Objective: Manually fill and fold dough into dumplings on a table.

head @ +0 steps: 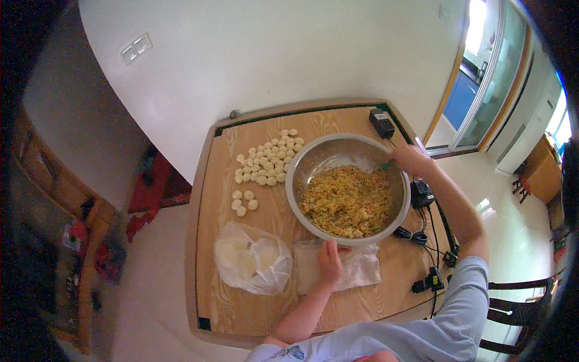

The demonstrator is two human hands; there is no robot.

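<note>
A large stainless steel bowl stands on the wooden table. In it lies a chopped, orange and green speckled mixture. My left hand grips the bowl's near rim, some fingers hidden beneath it. Over the right rim, my right hand is closed around a green utensil; its exact kind is hard to make out. Left of the bowl, many small pale balls, apparently dough, sit close together, with a smaller group nearer me. A folded pale cloth lies under the bowl's near side.
A translucent plastic bag with pale contents rests at the table's left front. Black power adapters and tangled cables run along the right side. The table meets a white wall; a dark chair stands at right.
</note>
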